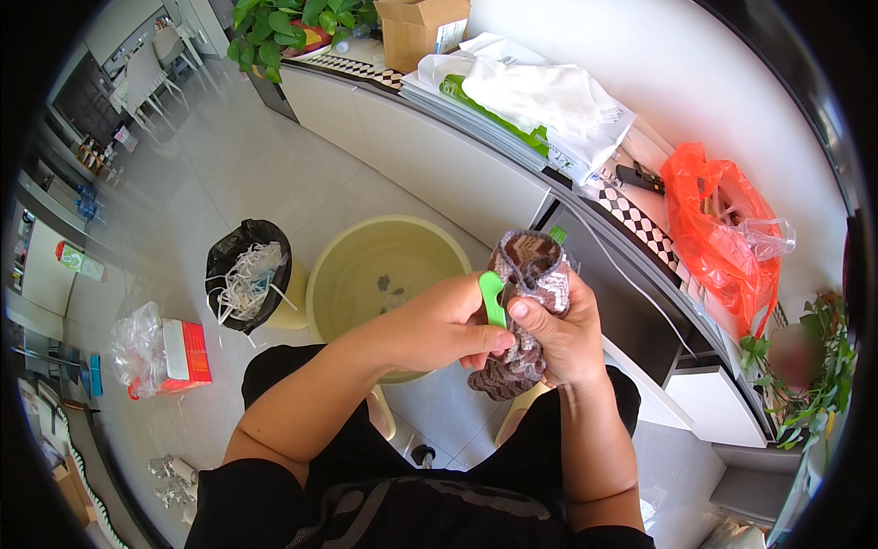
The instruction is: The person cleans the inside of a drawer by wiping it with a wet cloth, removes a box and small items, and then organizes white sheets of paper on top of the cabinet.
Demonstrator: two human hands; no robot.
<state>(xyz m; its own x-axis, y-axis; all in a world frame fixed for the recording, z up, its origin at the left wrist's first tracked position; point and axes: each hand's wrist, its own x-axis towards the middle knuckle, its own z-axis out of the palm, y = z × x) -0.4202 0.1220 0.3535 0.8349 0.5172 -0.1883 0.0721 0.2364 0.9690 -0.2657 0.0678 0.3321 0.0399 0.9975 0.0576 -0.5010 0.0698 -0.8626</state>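
Observation:
My left hand (439, 326) holds a small green plastic-handled tool (493, 300), perhaps a thread cutter, whose working end is hard to make out. The tool rests against a brown and grey patterned knitted piece (511, 370), sock-like in shape. My right hand (573, 326) grips this knit from the right, thumb in front. Its rimmed opening faces up, showing a brown inside. Beneath and beyond my left forearm, a pale yellow plastic basin (329, 274) stands on the floor between my knees and the cabinet. A few dark scraps (385, 283) lie at its bottom.
Left of the basin stands a bin lined with a black bag (226, 250), filled with white strips. A red and white box (186, 348) sits farther left. Along the low cabinet (439, 161) are white bags (535, 89), a cardboard box (418, 34), a red plastic bag (720, 274) and plants.

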